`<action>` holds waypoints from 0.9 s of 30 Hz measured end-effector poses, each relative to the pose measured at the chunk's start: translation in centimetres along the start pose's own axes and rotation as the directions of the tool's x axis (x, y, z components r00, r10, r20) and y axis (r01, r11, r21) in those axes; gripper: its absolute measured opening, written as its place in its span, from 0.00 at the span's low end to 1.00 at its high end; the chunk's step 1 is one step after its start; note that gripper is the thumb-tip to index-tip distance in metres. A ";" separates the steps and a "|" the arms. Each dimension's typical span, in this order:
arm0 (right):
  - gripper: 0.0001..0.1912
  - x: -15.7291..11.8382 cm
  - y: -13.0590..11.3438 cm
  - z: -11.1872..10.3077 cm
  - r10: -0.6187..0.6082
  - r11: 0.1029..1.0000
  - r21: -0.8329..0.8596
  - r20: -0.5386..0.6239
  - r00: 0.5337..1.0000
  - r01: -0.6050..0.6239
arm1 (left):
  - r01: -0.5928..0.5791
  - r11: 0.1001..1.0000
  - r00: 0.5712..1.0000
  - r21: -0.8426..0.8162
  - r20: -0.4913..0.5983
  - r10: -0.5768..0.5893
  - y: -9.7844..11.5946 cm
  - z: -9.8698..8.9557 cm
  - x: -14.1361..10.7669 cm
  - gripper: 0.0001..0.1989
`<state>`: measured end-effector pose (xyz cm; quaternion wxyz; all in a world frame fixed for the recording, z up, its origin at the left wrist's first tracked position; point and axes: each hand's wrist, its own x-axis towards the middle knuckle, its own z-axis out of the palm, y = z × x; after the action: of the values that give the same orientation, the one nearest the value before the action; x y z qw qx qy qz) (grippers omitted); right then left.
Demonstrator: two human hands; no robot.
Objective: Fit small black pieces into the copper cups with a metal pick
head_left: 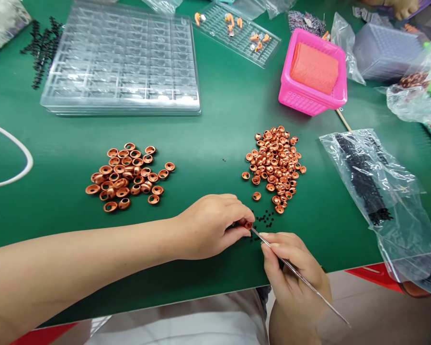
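Between thumb and finger, my left hand [210, 225] pinches a small copper-coloured cup [248, 224], its hollow facing right. My right hand [296, 268] grips a thin metal pick [309, 283] like a pen, and the tip meets the cup. Tiny black pieces [266, 219] lie scattered on the green table just beyond the fingertips. Past them rises a dense pile of copper cups [276, 163]. A looser group of copper cups [125, 175] lies to the left, beyond my left forearm. Whether a black piece sits inside the held cup is too small to tell.
Clear plastic trays [122, 62] are stacked at the back left, with black parts [43, 48] beside them. A pink basket [312, 72] holds an orange-red sponge. At right lies a plastic bag [373, 182] of black strips. A white cable [28, 163] curves in from the left.
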<state>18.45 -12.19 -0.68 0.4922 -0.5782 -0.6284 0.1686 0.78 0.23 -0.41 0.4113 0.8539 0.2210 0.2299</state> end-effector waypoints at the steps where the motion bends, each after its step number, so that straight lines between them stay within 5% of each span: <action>1: 0.18 0.0 0.0 0.0 -0.001 1.000 0.002 0.005 1.000 0.001 | 0.003 1.000 1.000 0.003 0.010 -0.003 0.1 -0.1 0.0 0.03; 19: 0.19 0.1 0.2 -0.3 0.048 0.987 0.159 -0.047 0.998 -0.040 | -0.229 0.959 0.973 0.167 0.056 0.222 0.8 -0.1 -0.7 0.07; 27: 0.17 0.0 0.3 -0.3 0.056 0.995 0.084 -0.026 0.998 -0.054 | -0.198 0.969 0.980 0.148 0.036 0.195 0.8 0.2 -0.6 0.08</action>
<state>18.90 -12.25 -0.79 0.5199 -0.5766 -0.5977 0.2000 0.58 -0.71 0.00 0.3233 0.9026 0.1476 0.2430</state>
